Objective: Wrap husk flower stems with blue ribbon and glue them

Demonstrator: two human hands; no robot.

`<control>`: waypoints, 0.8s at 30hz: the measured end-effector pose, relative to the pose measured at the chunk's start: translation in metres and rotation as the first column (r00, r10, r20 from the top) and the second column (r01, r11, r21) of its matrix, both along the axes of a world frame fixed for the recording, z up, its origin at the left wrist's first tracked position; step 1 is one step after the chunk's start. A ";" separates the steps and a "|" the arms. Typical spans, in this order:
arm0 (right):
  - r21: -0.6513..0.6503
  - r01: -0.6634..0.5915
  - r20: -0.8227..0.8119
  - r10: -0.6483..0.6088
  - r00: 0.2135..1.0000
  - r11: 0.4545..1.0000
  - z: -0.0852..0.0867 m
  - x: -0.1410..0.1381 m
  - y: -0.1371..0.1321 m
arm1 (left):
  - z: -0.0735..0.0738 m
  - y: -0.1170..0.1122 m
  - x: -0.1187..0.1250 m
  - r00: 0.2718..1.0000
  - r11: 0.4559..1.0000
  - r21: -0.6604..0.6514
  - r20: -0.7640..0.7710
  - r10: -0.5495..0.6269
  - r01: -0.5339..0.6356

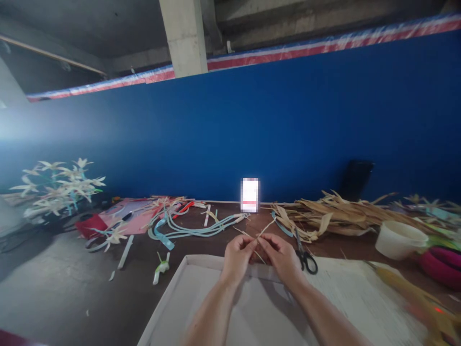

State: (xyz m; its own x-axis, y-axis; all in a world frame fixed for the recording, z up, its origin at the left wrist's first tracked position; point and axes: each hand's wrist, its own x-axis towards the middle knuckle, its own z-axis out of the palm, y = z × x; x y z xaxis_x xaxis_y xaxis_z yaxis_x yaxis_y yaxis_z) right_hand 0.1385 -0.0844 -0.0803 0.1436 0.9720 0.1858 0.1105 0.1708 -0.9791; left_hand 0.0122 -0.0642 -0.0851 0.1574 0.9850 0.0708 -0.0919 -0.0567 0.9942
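Note:
Both my hands meet over the far edge of a pale flat board [201,298]. My left hand [236,253] and my right hand [281,253] are closed in a pinch on a thin dried straw strip [265,228] that sticks up and away between them. Black-handled scissors [305,257] lie just right of my right hand. A heap of dried husk leaves [342,216] lies beyond them on the brown table.
Light blue straps [190,229] and paper scraps lie left of centre. Finished pale straw flowers [59,185] stand at far left. A white bowl [399,239] and a pink roll [441,264] sit at right. A blue wall [252,125] backs the table.

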 end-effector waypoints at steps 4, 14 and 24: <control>0.022 0.009 -0.003 -0.008 1.000 1.000 -0.003 0.001 0.000 | -0.002 0.000 0.000 0.999 1.000 0.009 -0.048 -0.011 0.011; -0.080 0.023 -0.238 -0.042 0.970 0.997 -0.001 0.002 0.004 | 0.010 -0.005 -0.002 0.991 0.991 -0.025 -0.034 -0.132 0.131; -0.080 0.011 -0.261 -0.031 0.965 0.997 0.003 0.001 0.000 | 0.004 -0.003 -0.004 0.992 0.996 0.027 -0.094 -0.084 0.087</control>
State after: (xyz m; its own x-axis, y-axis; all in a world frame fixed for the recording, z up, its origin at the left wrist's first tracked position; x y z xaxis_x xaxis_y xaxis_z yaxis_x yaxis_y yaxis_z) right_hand 0.1398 -0.0843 -0.0777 0.1979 0.9782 0.0632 -0.1487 0.0936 -0.9844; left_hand 0.0083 -0.0670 -0.0810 0.2478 0.9653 0.0823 -0.0056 -0.0835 0.9965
